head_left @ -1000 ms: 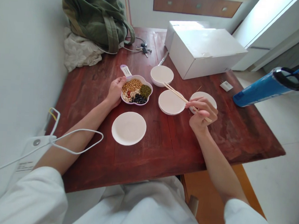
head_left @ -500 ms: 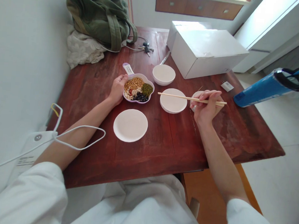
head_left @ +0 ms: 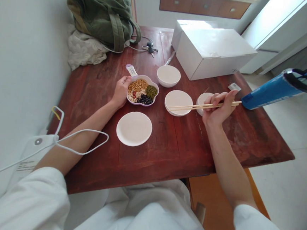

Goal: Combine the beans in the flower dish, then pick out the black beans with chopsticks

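Note:
My left hand (head_left: 121, 92) grips the left rim of a flower-shaped bowl (head_left: 157, 93) with a lilac edge and a handle. In it lie yellow soybeans (head_left: 137, 85), green mung beans (head_left: 151, 91), black beans (head_left: 145, 100) and peanuts (head_left: 134, 96), in separate piles. My right hand (head_left: 218, 107) is closed around a pair of wooden chopsticks (head_left: 193, 107). Their tips are over a white bowl (head_left: 178, 100) in the middle. Partly hidden behind that hand is another white dish (head_left: 202, 99). A third white bowl (head_left: 168, 75) stands farther back, and a white plate (head_left: 134, 129) lies in front.
On the right stand a blue tumbler (head_left: 274, 91) and a small white charger (head_left: 234, 86). A white box (head_left: 214, 52) takes up the back right. At the back left are a green bag (head_left: 102, 19) and keys (head_left: 150, 49). A white cable (head_left: 88, 130) crosses above my left forearm.
My right hand has moved slightly right and toward me. The chopstick tips have come down from the bowl's left edge to over its near part. My left hand stays put.

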`<state>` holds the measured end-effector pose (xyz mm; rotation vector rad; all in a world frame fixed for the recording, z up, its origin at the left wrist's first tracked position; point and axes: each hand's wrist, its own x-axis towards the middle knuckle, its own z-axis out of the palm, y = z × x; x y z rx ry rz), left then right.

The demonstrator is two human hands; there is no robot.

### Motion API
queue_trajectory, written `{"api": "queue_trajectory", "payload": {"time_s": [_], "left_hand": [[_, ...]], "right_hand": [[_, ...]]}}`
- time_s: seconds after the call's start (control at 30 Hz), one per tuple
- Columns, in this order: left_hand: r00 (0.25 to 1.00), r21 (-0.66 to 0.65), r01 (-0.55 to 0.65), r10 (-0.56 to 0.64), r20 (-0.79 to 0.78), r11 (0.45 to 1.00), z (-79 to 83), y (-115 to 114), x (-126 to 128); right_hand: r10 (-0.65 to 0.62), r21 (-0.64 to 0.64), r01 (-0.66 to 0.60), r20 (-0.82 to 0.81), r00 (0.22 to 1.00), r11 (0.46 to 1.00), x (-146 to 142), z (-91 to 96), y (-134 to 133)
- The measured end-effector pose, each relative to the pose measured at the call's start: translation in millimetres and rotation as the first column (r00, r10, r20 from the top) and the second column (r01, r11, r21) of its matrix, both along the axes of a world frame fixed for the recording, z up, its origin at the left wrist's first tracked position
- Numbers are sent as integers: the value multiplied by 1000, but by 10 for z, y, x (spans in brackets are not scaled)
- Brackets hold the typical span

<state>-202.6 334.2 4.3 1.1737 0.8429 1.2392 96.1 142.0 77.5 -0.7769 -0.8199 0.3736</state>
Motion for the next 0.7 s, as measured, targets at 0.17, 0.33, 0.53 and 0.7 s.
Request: {"api": "queue_trajectory", "payload": {"time_s": [0.17,0.33,0.53,0.7], "left_hand": [[1000,22,-4,4,2,1000,5,-12,7],[1000,31,-6,6,1,1000,-26,14,-1],[1000,33,5,-4,-23,999,-34,15,-11],[999,33,10,-9,-36,999,-23,2,-13]], "right_hand": [[-79,19,78,38,996,997,54,-27,27],[-135,44,133,63,989,990,257,8,29],[-138,-62,154,208,968,986,279,-45,5],[89,-244,46,514,853,969,114,-106,-121]]}}
